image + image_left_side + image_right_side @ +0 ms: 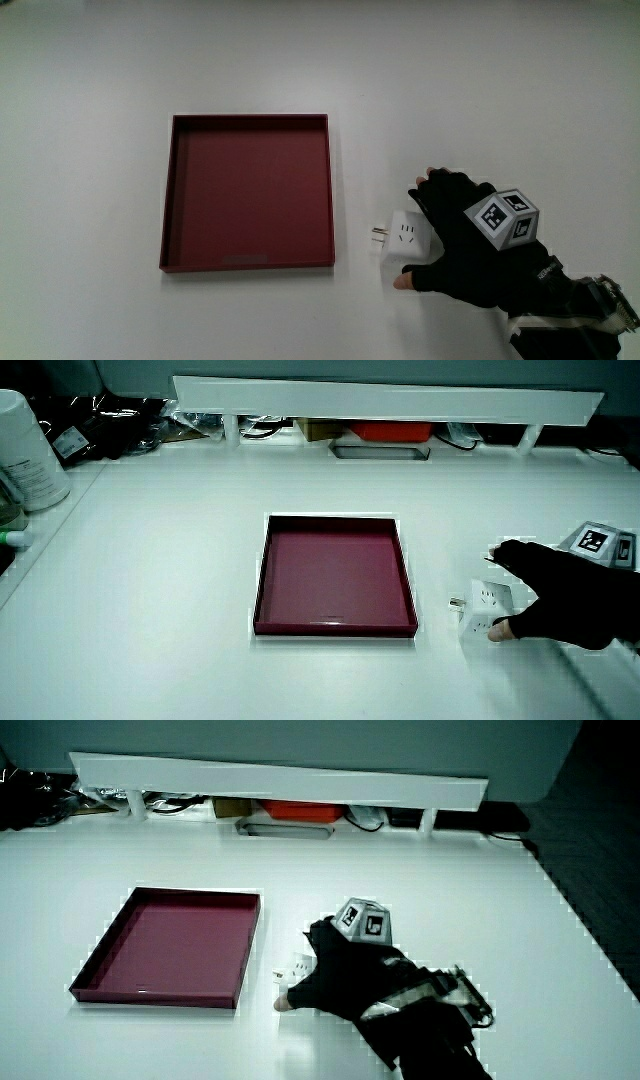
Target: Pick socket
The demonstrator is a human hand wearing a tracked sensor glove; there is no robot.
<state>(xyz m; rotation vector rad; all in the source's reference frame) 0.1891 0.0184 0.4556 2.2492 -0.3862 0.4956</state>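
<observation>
White tabletop (500, 80), matte and bare in most of the main view, carries the scene. The socket (405, 238) is a small white plastic adapter block with rounded corners. Its upper face shows slot openings and two metal prongs (377, 237) project toward the tray. It appears to rest on the table just beside the tray's nearest corner, apart from it. In both side views it shows only as a pale block (487, 600) (298, 963) partly covered by the glove.

Your hand (470, 245) lies over the socket's outer half. The fingers (432, 186) curl round the edge farther from you and the bare thumb tip (404, 283) presses the edge nearer to you, so the grip is closed on the block. The patterned cube (505, 218) sits on the back of the glove, which is black, soft and knitted-looking.

Step in hand, as judged: the grasp is made and the lift has not begun. Your next move calls for a firm pinch across the smooth sides and a straight rise. The glossy plastic may slip, and the prongs should clear the tray wall.

The tray (168, 190), near the middle of the frame, is square, shallow and dark red with low upright walls and nothing in it. Its inner floor reflects light faintly in a side view (335, 628). Farther from you than the tray, a long white partition (390, 400) runs across on short legs, with cables and a red item under it. A white cylindrical container (25, 450) stands at the table's edge.
</observation>
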